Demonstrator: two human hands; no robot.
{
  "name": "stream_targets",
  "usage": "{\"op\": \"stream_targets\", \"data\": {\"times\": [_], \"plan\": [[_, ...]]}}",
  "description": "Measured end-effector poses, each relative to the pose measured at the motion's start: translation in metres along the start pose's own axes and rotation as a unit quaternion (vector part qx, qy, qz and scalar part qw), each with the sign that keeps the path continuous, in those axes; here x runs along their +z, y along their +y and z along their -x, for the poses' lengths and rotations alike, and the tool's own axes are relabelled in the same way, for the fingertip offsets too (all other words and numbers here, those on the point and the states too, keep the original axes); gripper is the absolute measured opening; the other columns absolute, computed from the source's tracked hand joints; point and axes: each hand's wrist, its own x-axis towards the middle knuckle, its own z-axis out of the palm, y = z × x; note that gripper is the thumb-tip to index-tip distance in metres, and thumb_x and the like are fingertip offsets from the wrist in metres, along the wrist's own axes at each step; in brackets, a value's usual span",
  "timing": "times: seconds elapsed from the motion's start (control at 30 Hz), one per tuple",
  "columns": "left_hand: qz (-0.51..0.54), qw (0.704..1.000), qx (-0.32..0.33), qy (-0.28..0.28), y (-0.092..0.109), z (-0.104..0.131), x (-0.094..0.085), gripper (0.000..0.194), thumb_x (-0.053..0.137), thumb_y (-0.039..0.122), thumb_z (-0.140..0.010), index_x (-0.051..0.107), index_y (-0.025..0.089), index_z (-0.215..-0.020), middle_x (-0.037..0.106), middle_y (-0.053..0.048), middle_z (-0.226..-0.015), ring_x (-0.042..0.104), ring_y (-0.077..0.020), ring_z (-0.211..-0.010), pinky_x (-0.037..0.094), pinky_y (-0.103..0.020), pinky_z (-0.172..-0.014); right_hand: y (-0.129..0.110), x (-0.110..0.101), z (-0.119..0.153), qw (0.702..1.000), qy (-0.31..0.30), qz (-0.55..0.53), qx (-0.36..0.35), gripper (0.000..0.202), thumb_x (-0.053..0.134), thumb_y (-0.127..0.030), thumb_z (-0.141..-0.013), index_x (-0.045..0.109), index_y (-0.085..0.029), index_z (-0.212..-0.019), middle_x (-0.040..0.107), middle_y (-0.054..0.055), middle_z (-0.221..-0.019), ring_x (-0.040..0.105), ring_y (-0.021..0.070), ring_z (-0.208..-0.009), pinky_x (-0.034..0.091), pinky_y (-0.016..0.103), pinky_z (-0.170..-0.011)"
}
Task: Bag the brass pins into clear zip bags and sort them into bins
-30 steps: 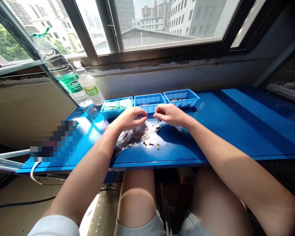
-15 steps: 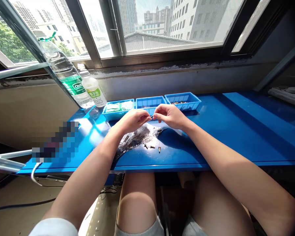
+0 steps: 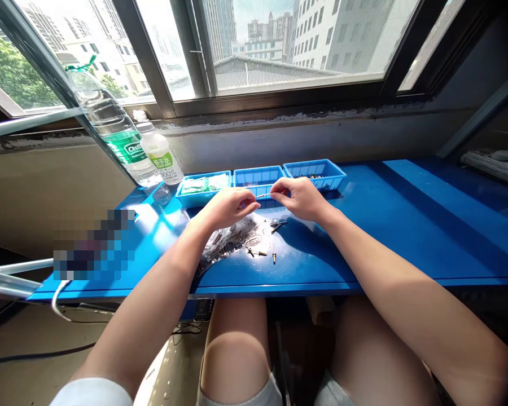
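Rod (image 3: pixel 263 195), thin, now in plain view between the hands, raised above the blue table (image 3: pixel 385 225), middle tray (image 3: pixel 258 173) behind. Half a second ago fingertips nearly met there; right hand (image 3: pixel 298 198) has since shifted outward, baring the shaft. Looks like small-part handling, one piece at a time. Right thumb and forefinger pinch the rod. Left hand (image 3: pixel 232 206): fingers curled, thumb slightly apart; cannot tell whether they grip the other end. Plastic bag (image 3: pixel 239 230), loose pieces (image 3: pixel 261 253) below.
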Motion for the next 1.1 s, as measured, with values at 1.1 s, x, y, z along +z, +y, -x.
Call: {"op": "stream_targets", "data": {"times": [1.1], "plan": [[0.01,0.998,-0.018,-0.054,-0.001,0.003,-0.004,0.02,0.055,0.031,-0.09,0.068,0.016,-0.088,0.068,-0.004,-0.081,0.058,-0.0126,-0.072,0.044,-0.026,-0.065,0.036,-0.025,-0.003,0.944,0.176,0.156,0.229,0.019,0.062,-0.032,-0.074,0.073,-0.017,-0.076,0.071,0.006,-0.072,0.064,0.0199,-0.068,0.048,0.031,-0.071]]}}
